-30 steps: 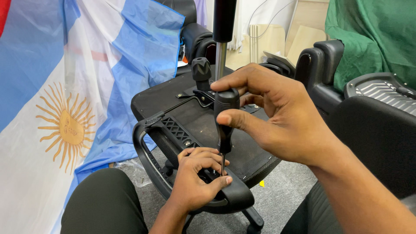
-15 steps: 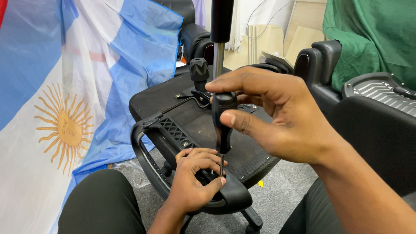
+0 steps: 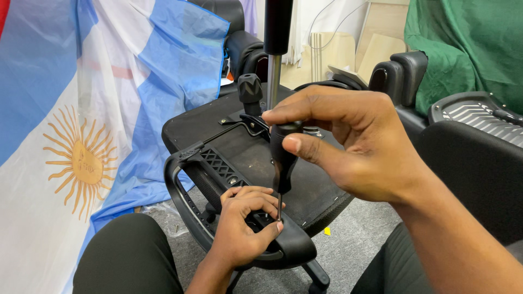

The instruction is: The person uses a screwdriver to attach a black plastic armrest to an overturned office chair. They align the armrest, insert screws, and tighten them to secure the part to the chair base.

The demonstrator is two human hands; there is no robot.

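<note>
Two hands share the work in the head view: our right hand point(image 3: 348, 144) pinches the black handle of a screwdriver point(image 3: 283, 158) between thumb and fingertips, holding it upright, its thin shaft dropping to the chair armrest point(image 3: 218, 207). Our left hand point(image 3: 245, 223) curls closed over that armrest, fingers steadying the tip. We judge the screwdriver light and stiff, best gripped high on its handle; the overturned chair seat point(image 3: 305, 190) looks heavy and rigid.
</note>
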